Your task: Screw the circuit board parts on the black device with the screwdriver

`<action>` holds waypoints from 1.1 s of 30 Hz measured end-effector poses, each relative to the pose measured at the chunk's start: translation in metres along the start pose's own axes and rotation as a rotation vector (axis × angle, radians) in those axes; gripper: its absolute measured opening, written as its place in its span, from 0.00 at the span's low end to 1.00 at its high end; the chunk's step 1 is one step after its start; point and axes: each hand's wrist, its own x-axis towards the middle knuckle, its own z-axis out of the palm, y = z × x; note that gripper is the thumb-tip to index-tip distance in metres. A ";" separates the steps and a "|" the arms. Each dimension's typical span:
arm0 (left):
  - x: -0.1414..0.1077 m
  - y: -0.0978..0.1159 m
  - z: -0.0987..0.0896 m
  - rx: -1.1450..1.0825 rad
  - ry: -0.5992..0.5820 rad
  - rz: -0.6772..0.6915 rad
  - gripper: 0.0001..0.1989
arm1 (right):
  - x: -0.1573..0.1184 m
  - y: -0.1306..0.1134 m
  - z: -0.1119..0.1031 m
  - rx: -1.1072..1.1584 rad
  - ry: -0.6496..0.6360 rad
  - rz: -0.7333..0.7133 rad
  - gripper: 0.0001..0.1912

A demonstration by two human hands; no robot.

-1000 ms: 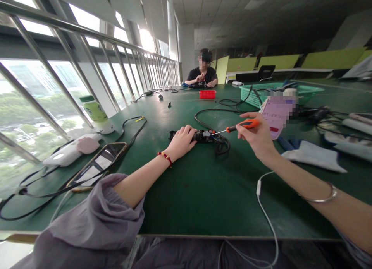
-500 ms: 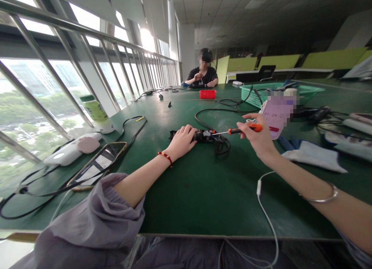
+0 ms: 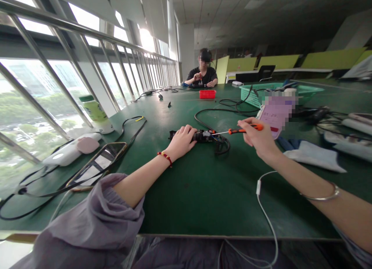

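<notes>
A long black device [image 3: 200, 136] lies on the green table with thin wires and black cable at its right end; its exact kind I cannot make out. My left hand [image 3: 183, 139] is wrapped over its left half and presses it to the tabletop, hiding that part. In my right hand [image 3: 255, 134] is an orange and black screwdriver [image 3: 236, 131], gripped by the handle. Its thin shaft points left, and the tip meets or nearly meets the wired end of the device. A loop of black cable [image 3: 223, 146] curls just below that end.
A propped phone [image 3: 274, 116] and a green basket [image 3: 250, 96] stand beyond my right hand. A red tray [image 3: 207, 94] sits further back, near a seated person [image 3: 202, 73]. Another phone [image 3: 100, 164], straps and a bottle [image 3: 95, 114] are at left. A white cord [image 3: 266, 207] hangs over the front edge.
The fingers of my right hand have shifted and closed more on the screwdriver handle. My left hand and the black device have stayed in place.
</notes>
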 end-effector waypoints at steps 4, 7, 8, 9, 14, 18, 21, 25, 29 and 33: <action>0.000 0.000 0.000 0.007 -0.001 0.000 0.17 | 0.000 -0.002 0.001 0.070 0.049 -0.147 0.19; 0.000 0.000 0.001 0.011 0.002 0.004 0.17 | 0.001 -0.002 0.000 0.062 0.053 -0.031 0.14; 0.000 -0.001 0.001 0.010 0.002 0.004 0.17 | 0.001 -0.002 -0.001 0.056 0.032 0.026 0.12; -0.001 -0.001 0.001 0.008 0.002 0.003 0.17 | 0.001 -0.002 -0.001 0.058 0.011 0.065 0.12; 0.000 -0.001 0.001 -0.009 0.009 0.004 0.17 | 0.002 -0.004 0.000 0.138 0.023 -0.068 0.12; 0.000 0.000 0.000 0.001 0.004 0.004 0.17 | 0.000 -0.004 0.001 0.122 0.058 -0.047 0.16; 0.000 0.000 0.000 0.002 -0.002 0.002 0.17 | -0.001 -0.004 0.000 0.050 0.012 0.024 0.12; 0.000 0.000 0.000 -0.009 0.009 0.003 0.17 | 0.000 -0.005 0.002 0.131 0.030 -0.080 0.14; 0.000 0.000 0.001 -0.006 0.014 0.001 0.17 | 0.000 -0.003 0.003 0.129 0.033 -0.034 0.16; 0.000 0.000 0.001 -0.011 0.014 0.002 0.17 | -0.001 0.001 0.001 0.055 -0.028 0.018 0.11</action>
